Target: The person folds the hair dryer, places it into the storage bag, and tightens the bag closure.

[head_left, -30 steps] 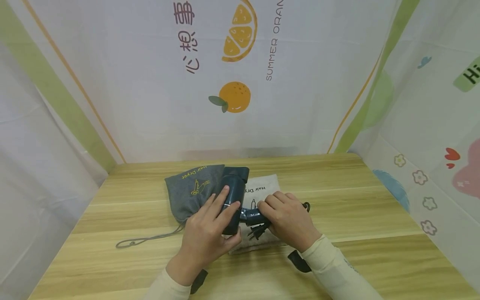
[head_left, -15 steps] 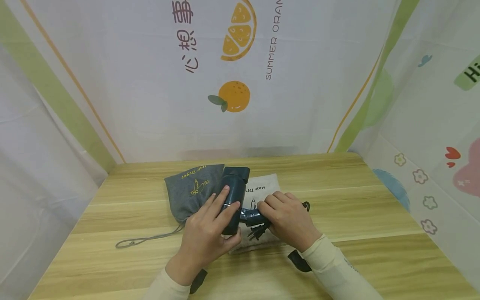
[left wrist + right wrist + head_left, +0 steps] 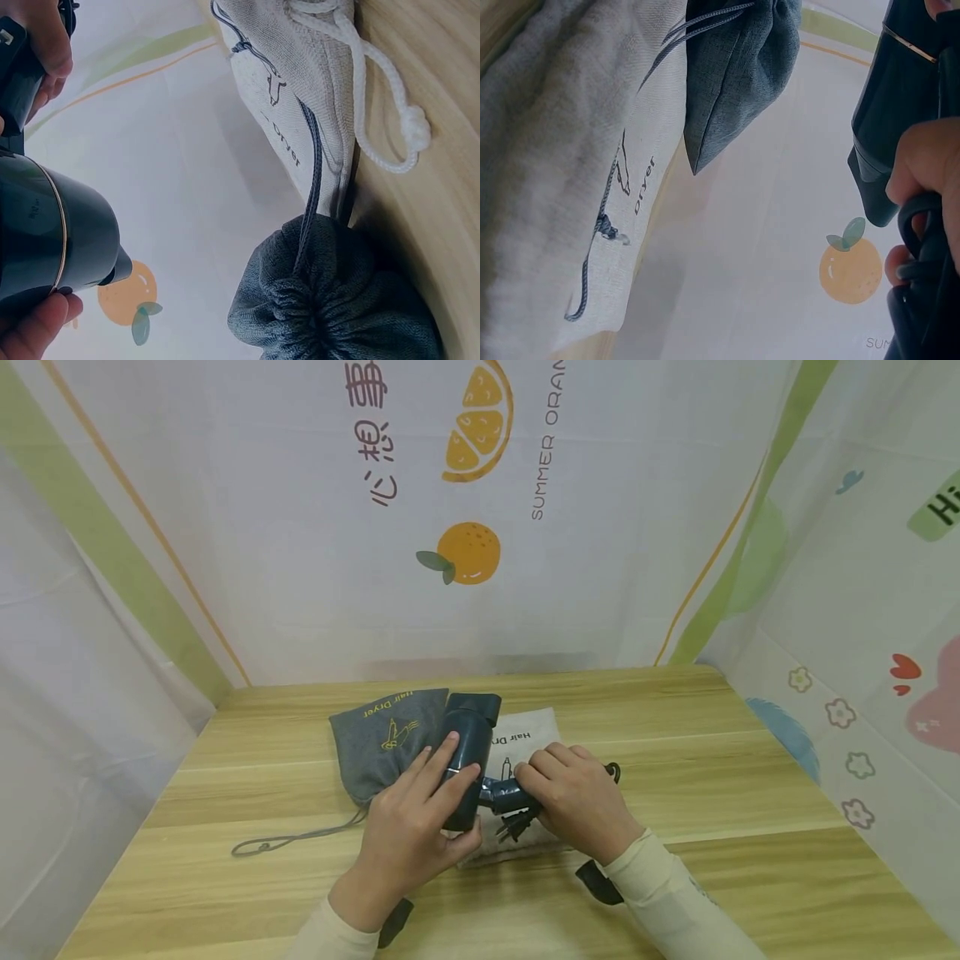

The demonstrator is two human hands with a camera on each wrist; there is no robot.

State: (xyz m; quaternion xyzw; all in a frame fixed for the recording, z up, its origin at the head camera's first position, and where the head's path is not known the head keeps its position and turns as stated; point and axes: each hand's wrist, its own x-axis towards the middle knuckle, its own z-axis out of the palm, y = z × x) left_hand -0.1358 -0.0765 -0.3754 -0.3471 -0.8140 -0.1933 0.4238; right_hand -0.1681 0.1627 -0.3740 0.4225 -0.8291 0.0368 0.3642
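Both hands hold a dark blue hair dryer [image 3: 471, 731] above two cloth bags. My left hand [image 3: 416, 822] grips its barrel, two fingers spread over the top and the thumb below. In the left wrist view the barrel [image 3: 82, 225] has a thin gold ring, with fingertips [image 3: 37, 330] near it. My right hand [image 3: 577, 795] is curled round the handle together with the bundled black cord. The plug [image 3: 513, 825] sticks out under the handle, prongs to the left. A cord loop [image 3: 916, 217] shows beside the right hand [image 3: 930, 161]. The dryer's handle is mostly hidden by the fingers.
A grey drawstring bag [image 3: 378, 747] printed "Hair Dryer" lies left of the dryer, its cord loop [image 3: 258, 845] trailing left. Under the dryer lies a white drawstring bag [image 3: 536, 727]. The wooden table [image 3: 712, 760] meets printed curtains [image 3: 600, 568] behind and at the sides.
The dryer's nozzle end has tipped very slightly to the right. Hands and bags otherwise stay where they were.
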